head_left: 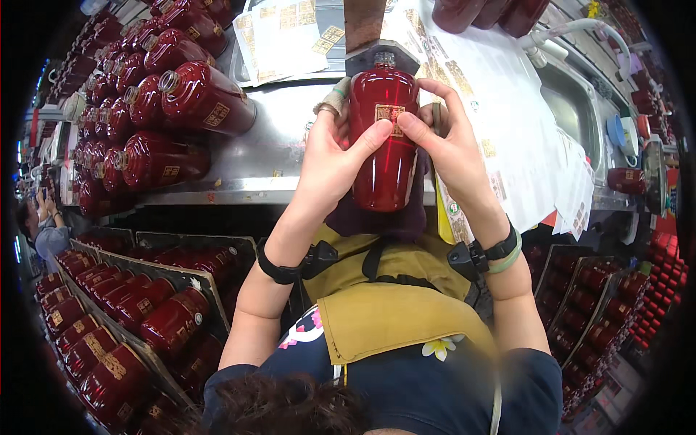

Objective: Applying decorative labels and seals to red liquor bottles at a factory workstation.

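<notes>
A glossy dark red bottle [384, 156] lies on a dark cloth [377, 221] at the front edge of a metal workbench [279, 156], neck pointing away from me. A small square gold label [388, 116] sits on its upper body. My left hand [335, 148] wraps the bottle's left side, thumb pressing beside the label. My right hand [446, 141] grips the right side, thumb on the label's lower edge.
Several red bottles [156, 94] lie stacked at the bench's left. White sheets of gold labels [507, 123] cover the right side, more [283, 40] in a tray behind. Crates of red bottles [123, 312] stand lower left and lower right [609, 304]. Another person [43, 225] is far left.
</notes>
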The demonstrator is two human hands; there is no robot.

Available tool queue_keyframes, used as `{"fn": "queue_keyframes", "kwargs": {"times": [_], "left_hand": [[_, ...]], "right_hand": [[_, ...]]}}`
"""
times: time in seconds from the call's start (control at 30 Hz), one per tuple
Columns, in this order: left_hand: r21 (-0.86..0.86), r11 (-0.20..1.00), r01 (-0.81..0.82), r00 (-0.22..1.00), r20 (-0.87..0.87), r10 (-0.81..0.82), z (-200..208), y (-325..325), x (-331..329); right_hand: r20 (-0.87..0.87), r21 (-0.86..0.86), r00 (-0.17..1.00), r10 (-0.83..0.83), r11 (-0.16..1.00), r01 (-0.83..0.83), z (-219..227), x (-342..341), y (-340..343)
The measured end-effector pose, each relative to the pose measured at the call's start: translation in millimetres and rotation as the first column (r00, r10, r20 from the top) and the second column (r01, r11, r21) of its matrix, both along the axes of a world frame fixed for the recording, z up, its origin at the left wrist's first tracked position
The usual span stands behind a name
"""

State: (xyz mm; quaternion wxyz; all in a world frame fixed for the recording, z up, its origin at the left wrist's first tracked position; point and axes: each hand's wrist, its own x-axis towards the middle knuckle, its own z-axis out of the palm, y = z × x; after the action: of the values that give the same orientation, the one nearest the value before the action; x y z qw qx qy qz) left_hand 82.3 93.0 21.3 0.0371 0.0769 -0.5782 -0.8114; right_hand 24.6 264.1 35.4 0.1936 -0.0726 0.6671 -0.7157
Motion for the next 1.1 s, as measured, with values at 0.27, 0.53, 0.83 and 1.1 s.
{"fn": "queue_keyframes", "kwargs": {"times": [0.27,0.53,0.83,1.1], "left_hand": [[-0.008,1.000,-0.029,0.999,-0.018,0.029,2,8,0],[-0.010,0.999,-0.034,0.999,-0.033,0.034,-1,5,0],[-0.043,0.997,-0.059,0.998,0.031,0.061,3,1,-17],[0.006,0.997,-0.081,0.996,0.046,0.080,4,3,-16]], "right_hand": [[-0.306,0.073,0.952,-0.016,0.997,0.040,12,-10,6],[-0.849,0.358,0.480,0.222,0.909,0.211,51,-33,9],[-0.088,0.159,0.995,0.055,0.986,-0.041,3,2,11],[-0.059,0.030,0.998,0.037,0.999,-0.035,-9,2,6]]}}
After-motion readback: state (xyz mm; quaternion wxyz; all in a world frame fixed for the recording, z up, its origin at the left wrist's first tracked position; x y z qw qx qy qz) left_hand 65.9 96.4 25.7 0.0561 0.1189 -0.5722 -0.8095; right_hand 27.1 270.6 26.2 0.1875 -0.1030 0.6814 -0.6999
